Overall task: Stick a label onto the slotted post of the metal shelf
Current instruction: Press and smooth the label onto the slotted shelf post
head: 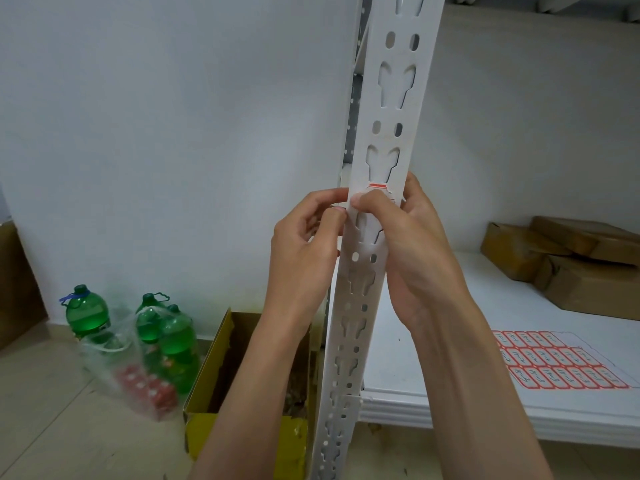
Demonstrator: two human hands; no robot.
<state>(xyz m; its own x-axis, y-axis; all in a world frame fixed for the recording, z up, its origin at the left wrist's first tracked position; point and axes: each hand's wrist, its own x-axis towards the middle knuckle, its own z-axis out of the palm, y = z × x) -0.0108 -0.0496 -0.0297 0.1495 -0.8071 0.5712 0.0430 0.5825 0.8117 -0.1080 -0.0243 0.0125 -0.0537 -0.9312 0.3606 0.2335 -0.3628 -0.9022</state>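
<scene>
A white slotted post [388,109] of the metal shelf rises through the middle of the view. A small white label with a red border [378,187] sits on the post's front face, mostly hidden under my right thumb. My right hand [405,244] wraps around the post from the right, its thumb pressing across the label. My left hand [304,251] is at the post's left edge with curled fingers pinching the label's end or the post's edge; which one I cannot tell.
A sheet of red-bordered labels [561,365] lies on the white shelf board [433,403] at the right. Brown cardboard parcels [568,268] sit further back. On the floor stand green bottles [86,317], a plastic bag [138,368] and an open yellow box [242,382].
</scene>
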